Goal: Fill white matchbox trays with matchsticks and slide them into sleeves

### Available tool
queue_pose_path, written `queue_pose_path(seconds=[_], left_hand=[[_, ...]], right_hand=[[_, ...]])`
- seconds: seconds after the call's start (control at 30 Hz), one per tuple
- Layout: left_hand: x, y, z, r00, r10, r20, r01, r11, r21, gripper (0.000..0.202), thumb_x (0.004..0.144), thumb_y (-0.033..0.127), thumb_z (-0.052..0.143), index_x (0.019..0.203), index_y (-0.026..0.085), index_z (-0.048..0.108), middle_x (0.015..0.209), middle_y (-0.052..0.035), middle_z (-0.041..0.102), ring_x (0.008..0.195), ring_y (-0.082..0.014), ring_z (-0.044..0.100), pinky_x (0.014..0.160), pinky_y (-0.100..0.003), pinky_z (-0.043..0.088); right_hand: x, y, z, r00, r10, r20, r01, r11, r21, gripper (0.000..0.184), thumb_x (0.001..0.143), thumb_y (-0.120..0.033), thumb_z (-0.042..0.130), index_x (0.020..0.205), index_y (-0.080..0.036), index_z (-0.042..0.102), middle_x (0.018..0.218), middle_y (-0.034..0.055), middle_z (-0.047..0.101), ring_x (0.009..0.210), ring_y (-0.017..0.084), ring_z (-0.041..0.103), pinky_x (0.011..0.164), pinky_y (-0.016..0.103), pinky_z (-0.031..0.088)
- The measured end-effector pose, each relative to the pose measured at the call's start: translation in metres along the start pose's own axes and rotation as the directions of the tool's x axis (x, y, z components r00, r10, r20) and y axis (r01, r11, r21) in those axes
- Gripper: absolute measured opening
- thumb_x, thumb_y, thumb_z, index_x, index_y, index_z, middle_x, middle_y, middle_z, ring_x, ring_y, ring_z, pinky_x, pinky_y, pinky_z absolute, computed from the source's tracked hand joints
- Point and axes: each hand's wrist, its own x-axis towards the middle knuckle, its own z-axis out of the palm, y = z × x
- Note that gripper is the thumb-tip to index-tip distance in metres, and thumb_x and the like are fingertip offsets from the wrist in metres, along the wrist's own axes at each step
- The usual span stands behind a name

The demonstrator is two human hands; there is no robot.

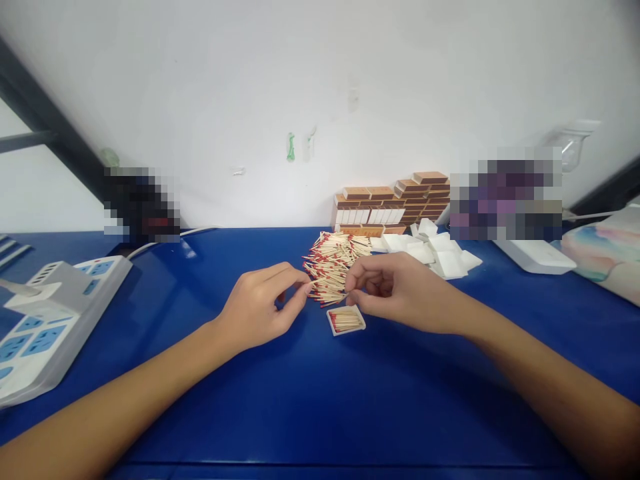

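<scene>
A loose heap of red-tipped matches (334,265) lies on the blue table (320,400). Just in front of it sits a small white tray (346,321) partly filled with matches. My left hand (264,304) is closed in a pinch at the heap's left edge, fingertips on a few matches. My right hand (400,290) is also closed in a pinch, holding matches at the heap's near edge, right above the tray.
Behind the heap stand stacked brown matchbox sleeves (395,200) and several empty white trays (435,250). A white and blue power strip (45,313) lies at the far left. A white flat box (537,255) and a pastel-coloured object (607,250) rest at the right.
</scene>
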Motion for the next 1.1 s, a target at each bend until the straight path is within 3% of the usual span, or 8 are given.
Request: queue_pose_path(seconds=[0.23,0.37,0.53,0.63,0.73,0.8,0.93,1.1], left_hand=[[0.001,0.000,0.000,1.000,-0.003,0.002,0.003,1.000,0.005,0.011,0.100,0.021,0.059,0.096,0.017,0.068,0.081,0.0001,0.067,0.063,-0.0094,0.054,0.063,-0.025,0.044],[0.001,0.001,-0.001,1.000,-0.003,-0.002,0.003,1.000,0.009,0.011,0.100,0.022,0.059,0.096,0.017,0.068,0.081,0.0004,0.067,0.063,-0.0094,0.053,0.063,-0.025,0.044],[0.002,0.001,-0.001,1.000,-0.011,0.021,0.011,1.000,0.003,0.012,0.101,0.022,0.059,0.096,0.017,0.068,0.081,0.0003,0.067,0.063,-0.0092,0.053,0.063,-0.025,0.044],[0.002,0.001,-0.001,1.000,-0.013,0.025,0.013,1.000,-0.005,0.012,0.101,0.022,0.059,0.095,0.017,0.069,0.081,0.0000,0.067,0.063,-0.0093,0.054,0.063,-0.025,0.044],[0.002,0.005,-0.001,0.997,-0.069,0.036,0.071,0.995,-0.074,0.013,0.100,0.023,0.060,0.095,0.018,0.071,0.081,0.0000,0.068,0.063,-0.0090,0.055,0.062,-0.024,0.045],[0.002,0.010,0.000,0.983,-0.173,0.067,0.183,0.964,-0.196,0.015,0.100,0.027,0.062,0.093,0.019,0.072,0.080,0.0006,0.069,0.061,-0.0084,0.056,0.060,-0.023,0.046],[0.001,0.022,0.002,0.913,-0.356,0.200,0.408,0.811,-0.420,0.021,0.099,0.037,0.064,0.094,0.020,0.075,0.074,0.0016,0.068,0.056,-0.0079,0.056,0.054,-0.021,0.044],[0.001,0.027,0.002,0.901,-0.361,0.240,0.432,0.788,-0.439,0.025,0.100,0.040,0.063,0.092,0.019,0.075,0.074,0.0007,0.065,0.055,-0.0076,0.052,0.052,-0.021,0.042]], right_hand=[[0.002,0.008,-0.009,0.980,0.065,0.186,-0.065,0.998,-0.003,0.002,0.084,-0.021,0.068,0.086,-0.020,0.069,0.067,-0.0037,0.064,0.058,0.010,0.052,0.053,0.023,0.039],[0.003,0.006,-0.007,0.970,0.095,0.223,-0.090,0.995,-0.029,0.005,0.085,-0.023,0.067,0.087,-0.019,0.070,0.069,-0.0026,0.064,0.060,0.011,0.052,0.054,0.024,0.039],[0.001,0.003,-0.007,0.979,0.013,0.202,0.043,0.961,-0.273,0.010,0.080,-0.015,0.066,0.086,-0.019,0.072,0.074,-0.0015,0.063,0.064,0.011,0.051,0.059,0.025,0.040],[-0.001,0.003,-0.006,0.981,-0.031,0.190,0.089,0.948,-0.305,0.011,0.081,-0.013,0.065,0.086,-0.019,0.072,0.074,-0.0018,0.063,0.065,0.011,0.051,0.060,0.025,0.040],[-0.001,0.001,-0.002,0.993,-0.040,0.110,0.064,0.972,-0.226,0.006,0.087,-0.021,0.067,0.085,-0.020,0.072,0.068,-0.0031,0.059,0.061,0.011,0.049,0.057,0.025,0.039],[0.000,-0.001,0.003,0.999,-0.020,0.050,0.025,0.995,-0.099,0.013,0.091,-0.031,0.069,0.091,-0.020,0.074,0.068,-0.0026,0.060,0.061,0.011,0.049,0.055,0.026,0.039],[0.001,-0.004,0.018,0.999,0.036,0.017,-0.039,0.981,0.189,0.026,0.090,-0.045,0.074,0.100,-0.021,0.077,0.076,0.0001,0.066,0.066,0.013,0.053,0.059,0.027,0.042],[0.000,-0.008,0.031,0.995,0.052,-0.080,-0.028,0.960,0.277,0.027,0.086,-0.046,0.078,0.094,-0.020,0.076,0.087,0.0037,0.072,0.071,0.015,0.057,0.061,0.028,0.045]])
